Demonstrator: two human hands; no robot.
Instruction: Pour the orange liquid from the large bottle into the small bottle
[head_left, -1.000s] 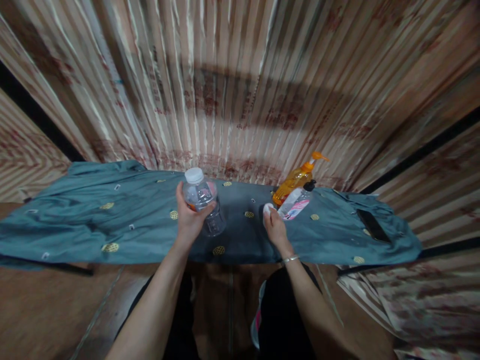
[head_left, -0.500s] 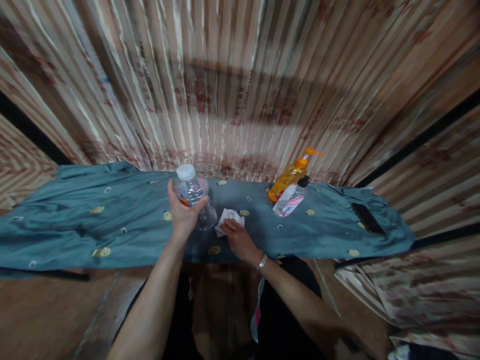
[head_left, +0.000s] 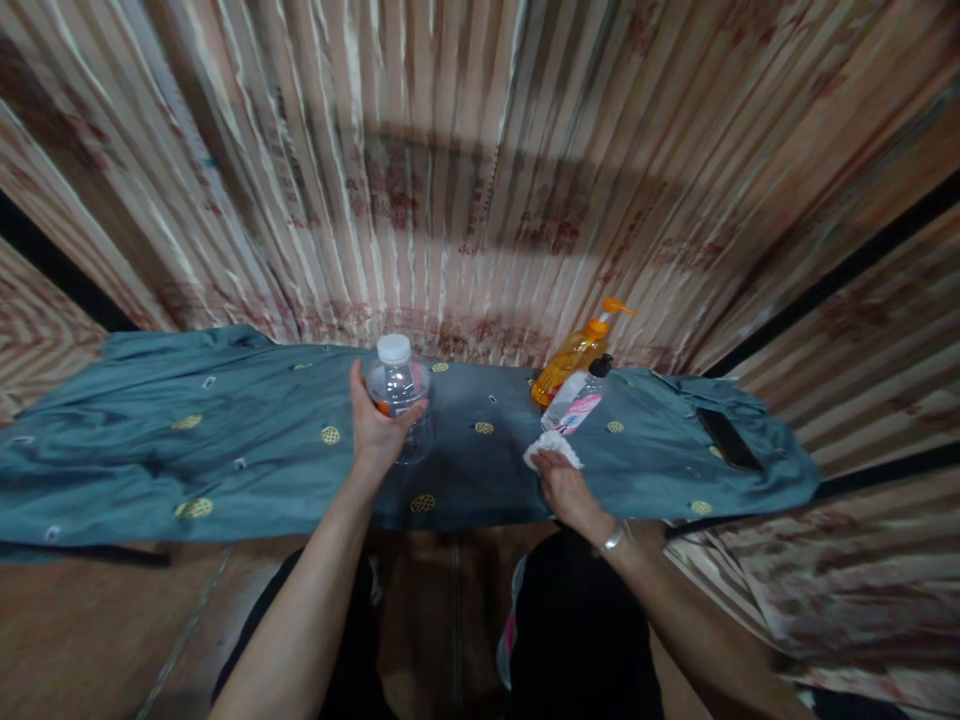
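My left hand [head_left: 381,425] is wrapped round a clear plastic bottle [head_left: 401,382] with a white cap, which stands nearly upright over the cloth-covered table. My right hand [head_left: 566,488] grips a crumpled white tissue [head_left: 553,447], its fingers partly hidden by it. Just beyond the tissue is a small clear bottle [head_left: 576,403] with a black top and a pink-and-white label. Behind that bottle stands an orange pump bottle [head_left: 574,362], partly covered by it.
A blue-green patterned cloth [head_left: 262,470] covers the narrow table. On its right end lies a black phone [head_left: 727,438]. Striped curtains [head_left: 450,180] hang close behind, and dark frame bars [head_left: 840,275] run along the sides.
My right hand has moved right with the tissue, from beside the capped bottle to in front of the small bottle. My left hand and the capped bottle have shifted slightly right, the bottle now more upright.
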